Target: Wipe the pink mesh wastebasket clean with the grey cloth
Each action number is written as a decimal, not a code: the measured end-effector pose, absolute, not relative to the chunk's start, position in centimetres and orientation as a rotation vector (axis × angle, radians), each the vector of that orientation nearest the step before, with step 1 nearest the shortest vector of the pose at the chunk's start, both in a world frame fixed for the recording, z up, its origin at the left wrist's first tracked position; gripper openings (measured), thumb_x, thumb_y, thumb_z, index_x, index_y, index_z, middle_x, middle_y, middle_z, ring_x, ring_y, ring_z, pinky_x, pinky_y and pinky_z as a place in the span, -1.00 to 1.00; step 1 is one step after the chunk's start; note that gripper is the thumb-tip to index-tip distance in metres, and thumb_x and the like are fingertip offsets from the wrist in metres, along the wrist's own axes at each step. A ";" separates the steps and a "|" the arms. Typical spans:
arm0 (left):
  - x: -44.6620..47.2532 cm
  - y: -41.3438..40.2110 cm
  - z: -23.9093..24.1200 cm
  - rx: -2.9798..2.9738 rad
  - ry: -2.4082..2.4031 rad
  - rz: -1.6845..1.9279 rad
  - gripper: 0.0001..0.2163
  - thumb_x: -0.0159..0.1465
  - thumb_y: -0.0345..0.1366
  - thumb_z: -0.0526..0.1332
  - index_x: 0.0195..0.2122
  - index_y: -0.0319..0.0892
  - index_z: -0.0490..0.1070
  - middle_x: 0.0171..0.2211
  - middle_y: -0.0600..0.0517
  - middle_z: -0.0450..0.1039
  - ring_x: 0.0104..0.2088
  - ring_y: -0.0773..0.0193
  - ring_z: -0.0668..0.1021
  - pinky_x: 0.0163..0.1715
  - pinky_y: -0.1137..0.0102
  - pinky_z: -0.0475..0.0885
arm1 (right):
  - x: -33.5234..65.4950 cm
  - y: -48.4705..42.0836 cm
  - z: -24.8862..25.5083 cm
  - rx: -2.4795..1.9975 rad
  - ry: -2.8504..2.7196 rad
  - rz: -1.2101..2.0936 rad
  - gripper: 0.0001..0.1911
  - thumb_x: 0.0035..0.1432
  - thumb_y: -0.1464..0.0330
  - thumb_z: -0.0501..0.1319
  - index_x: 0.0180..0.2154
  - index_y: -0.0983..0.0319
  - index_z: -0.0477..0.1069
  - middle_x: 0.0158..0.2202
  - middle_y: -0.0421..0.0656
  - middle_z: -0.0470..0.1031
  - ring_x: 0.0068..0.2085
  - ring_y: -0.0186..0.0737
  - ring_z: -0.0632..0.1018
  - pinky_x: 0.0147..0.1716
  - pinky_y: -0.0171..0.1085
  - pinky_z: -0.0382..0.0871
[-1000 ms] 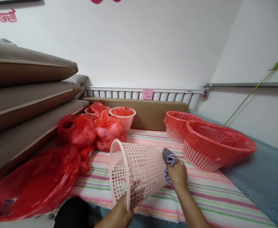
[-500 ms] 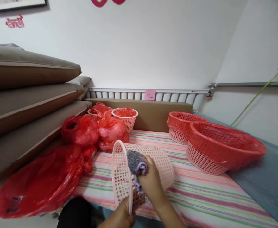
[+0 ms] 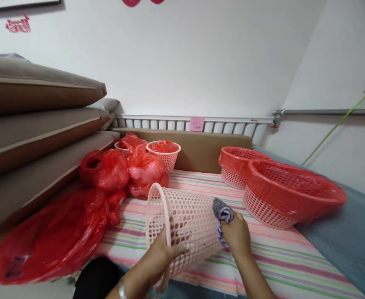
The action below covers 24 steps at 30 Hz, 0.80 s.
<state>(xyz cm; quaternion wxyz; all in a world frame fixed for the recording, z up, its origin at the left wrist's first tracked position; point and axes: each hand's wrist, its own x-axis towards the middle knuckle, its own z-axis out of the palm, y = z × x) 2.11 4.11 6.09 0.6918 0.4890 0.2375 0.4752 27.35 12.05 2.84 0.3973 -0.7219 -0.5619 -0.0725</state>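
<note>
A pale pink perforated plastic basket (image 3: 195, 220) lies on its side on the striped cloth, its open rim facing left. My left hand (image 3: 160, 255) grips the rim at the lower front, thumb outside and the other fingers inside, partly seen through the holes. In my right hand (image 3: 237, 234) is a bunched grey and purple cloth (image 3: 223, 211), pressed against the basket's outside near its base at the right end. The fingertips of that hand are covered by the cloth.
Red plastic bags (image 3: 60, 236) lie at left beside stacked cushions (image 3: 39, 120). A white basket (image 3: 166, 155) with red plastic inside stands at the back. Two bag-lined baskets, a smaller one (image 3: 234, 176) and a larger one (image 3: 266, 207), stand at right. A radiator (image 3: 157, 123) runs along the wall.
My right hand has moved the cloth rightward along the basket from near the rim to the base end. My left hand has shifted up the rim, its thumb now outside.
</note>
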 end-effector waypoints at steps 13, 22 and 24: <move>2.2 3.8 3.3 1.280 0.858 1.055 -0.53 0.09 -0.25 0.33 0.06 -0.17 0.41 -0.03 -0.10 0.55 0.04 -0.16 0.48 0.00 0.06 0.43 | 11.4 5.1 7.6 -1.052 -1.571 0.177 -0.34 -0.30 0.63 0.09 -0.08 0.15 0.47 -0.05 -0.09 0.45 -0.04 -0.07 0.45 -0.04 -0.16 0.36; 2.3 3.1 1.8 1.353 0.729 0.983 -0.48 0.18 -0.02 0.26 0.15 -0.05 0.34 0.22 -0.16 0.28 0.23 -0.04 0.32 0.26 0.06 0.09 | 27.1 11.8 3.0 -1.834 -1.213 -0.001 -0.72 -0.09 0.52 0.12 -0.29 0.34 0.51 -0.32 0.04 0.49 -0.26 0.00 0.50 -0.23 -0.15 0.37; 2.5 3.2 1.7 1.436 0.718 0.958 -0.54 0.21 -0.01 0.22 0.10 -0.05 0.40 0.21 -0.12 0.31 0.26 -0.02 0.27 0.29 0.08 0.01 | 29.3 12.4 2.4 -1.918 -1.188 -0.013 -0.77 -0.07 0.50 0.12 -0.34 0.35 0.51 -0.36 0.04 0.49 -0.31 -0.01 0.50 -0.28 -0.17 0.36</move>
